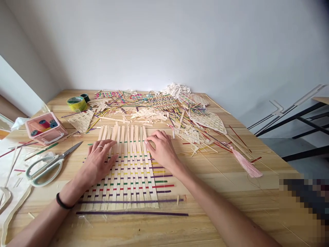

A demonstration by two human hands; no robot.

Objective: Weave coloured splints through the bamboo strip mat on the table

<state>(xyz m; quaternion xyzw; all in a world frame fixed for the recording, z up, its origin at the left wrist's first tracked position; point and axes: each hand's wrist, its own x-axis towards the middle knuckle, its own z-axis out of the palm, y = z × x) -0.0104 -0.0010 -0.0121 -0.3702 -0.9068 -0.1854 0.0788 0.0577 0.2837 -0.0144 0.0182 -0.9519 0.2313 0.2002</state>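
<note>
Head view: woven mat (131,171), pale strips w/ colored cross-strips, lay flat on wood table (218,219), lower ctr of frame, under & btwn both hands. L hand (101,156) rested palm down over mat's left side, fingers loosely spread, thumb apart. R hand (160,145) was at mat's upper right edge, thumb & fingertips drawn close; couldn't tell if they pinched a strip. One purple strip (132,213) lay loose just below mat's bottom edge. Scissors (46,168) sat at frame left, near pink box (46,128); pale scraps (149,115) lay upper ctr.

Handling: mat prob. v. light, thin, bendy; strips looked smooth, apt to slide where weave was loose, esp. free upper ends, & might split if creased hard. Best hold seemed a flat palm on the tight middle rows, + light fingertip grip on single strip ends; lifting by one corner prob. risky.
</note>
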